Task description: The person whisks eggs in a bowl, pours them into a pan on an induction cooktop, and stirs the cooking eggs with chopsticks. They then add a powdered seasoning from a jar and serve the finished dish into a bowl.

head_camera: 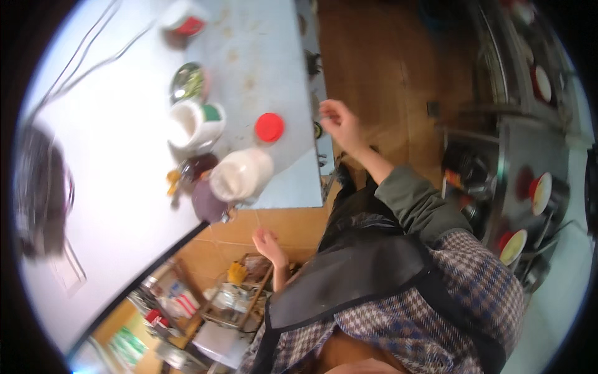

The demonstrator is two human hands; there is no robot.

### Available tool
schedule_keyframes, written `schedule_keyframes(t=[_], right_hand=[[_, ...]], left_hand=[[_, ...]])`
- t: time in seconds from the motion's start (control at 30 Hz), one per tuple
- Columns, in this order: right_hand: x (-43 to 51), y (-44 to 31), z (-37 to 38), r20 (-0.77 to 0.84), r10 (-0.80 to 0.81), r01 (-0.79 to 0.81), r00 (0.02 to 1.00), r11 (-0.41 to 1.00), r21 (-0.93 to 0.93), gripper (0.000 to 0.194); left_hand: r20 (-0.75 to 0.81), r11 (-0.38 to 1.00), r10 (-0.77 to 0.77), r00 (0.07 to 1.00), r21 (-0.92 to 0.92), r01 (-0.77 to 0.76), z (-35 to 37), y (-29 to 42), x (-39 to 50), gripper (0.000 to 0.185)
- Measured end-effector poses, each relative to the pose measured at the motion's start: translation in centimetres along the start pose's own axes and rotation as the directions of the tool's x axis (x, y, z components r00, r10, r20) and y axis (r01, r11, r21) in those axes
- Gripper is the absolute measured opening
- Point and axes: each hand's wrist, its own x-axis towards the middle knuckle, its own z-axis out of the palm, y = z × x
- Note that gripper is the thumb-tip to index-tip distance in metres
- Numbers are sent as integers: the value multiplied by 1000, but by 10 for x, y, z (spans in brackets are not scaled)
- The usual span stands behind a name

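Note:
My right hand (340, 122) is raised just past the right edge of the light grey worktop (289, 61), its fingers loosely bent and nothing seen in them. Below the worktop's near edge hangs my left hand (268, 244), blurred, its fingers partly curled. A red round lid (269, 127) lies on the worktop, left of my right hand. Nearer the corner is a whitish translucent plastic jar (243, 174). Beside it are a purplish rounded container (209, 201) and a dark bottle with a yellow top (198, 166). Behind them stands a white tub with a green patch (198, 124).
A bowl of green pieces (188, 83) and a white and red container (184, 21) stand farther along the worktop. At right, a metal counter (514, 154) carries red-and-white bowls (541, 194). A cluttered rack with a yellow glove (237, 273) stands lower left.

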Motion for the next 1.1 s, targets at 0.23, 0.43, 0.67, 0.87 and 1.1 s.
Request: schedule_keyframes(t=[0.23, 0.43, 0.67, 0.87, 1.1], right_hand=[[-37, 185, -68, -133, 404, -425, 905, 865, -267, 16], [-23, 213, -64, 89, 219, -187, 972, 942, -280, 39], [2, 191, 25, 417, -148, 416, 897, 602, -682, 49], [25, 190, 37, 553, -90, 518, 828, 498, -695, 75], [26, 178, 53, 501, -19, 430, 865, 540, -723, 69]], left_hand=[[501, 891, -442, 744, 346, 295, 51, -129, 7, 27], [569, 818, -554, 608, 236, 524, 91, -172, 32, 26], [593, 862, -456, 663, 479, 165, 134, -149, -4, 24], [783, 816, -400, 476, 541, -203, 169, -91, -53, 20], [792, 897, -301, 531, 424, -124, 183, -85, -57, 23]])
